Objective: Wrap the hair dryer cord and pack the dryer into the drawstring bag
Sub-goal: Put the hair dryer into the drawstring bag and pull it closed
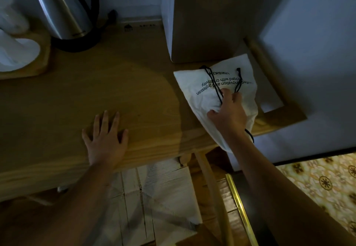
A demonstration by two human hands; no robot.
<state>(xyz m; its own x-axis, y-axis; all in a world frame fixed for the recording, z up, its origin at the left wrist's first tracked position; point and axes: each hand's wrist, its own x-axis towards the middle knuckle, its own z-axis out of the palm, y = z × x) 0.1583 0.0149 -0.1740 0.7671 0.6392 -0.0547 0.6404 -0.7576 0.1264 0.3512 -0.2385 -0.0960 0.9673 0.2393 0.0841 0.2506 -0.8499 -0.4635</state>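
Two bare forearms are reaching in from the near edge, above a chair with a woven seat (154, 197) that is tucked under the desk (67, 95). The left hand (106, 139) is lying flat on the wood near the desk's front edge, palm down, fingers straight and slightly spread, holding nothing.

The right hand (228, 113) is reaching to the right side of the desk and bunching the cloth of the white drawstring bag (198, 83), with thumb and fingers curling into the fabric close to where the black drawstrings (238, 80) are running up across it. The bag is lying flat on the desk's right end, its near corner hanging just over the front edge, with dark printed text across its face reading upside down from this view. One loop of black cord is showing below the wrist at the desk edge.

Just beyond the bag, a tall pale panel (202, 24) is standing upright on the desk. At the far left, a steel kettle (61, 8) with a black handle is sitting on its black base, beside a wooden tray (44, 53) carrying white cups. To the right, patterned carpet (327, 184) is covering the floor.
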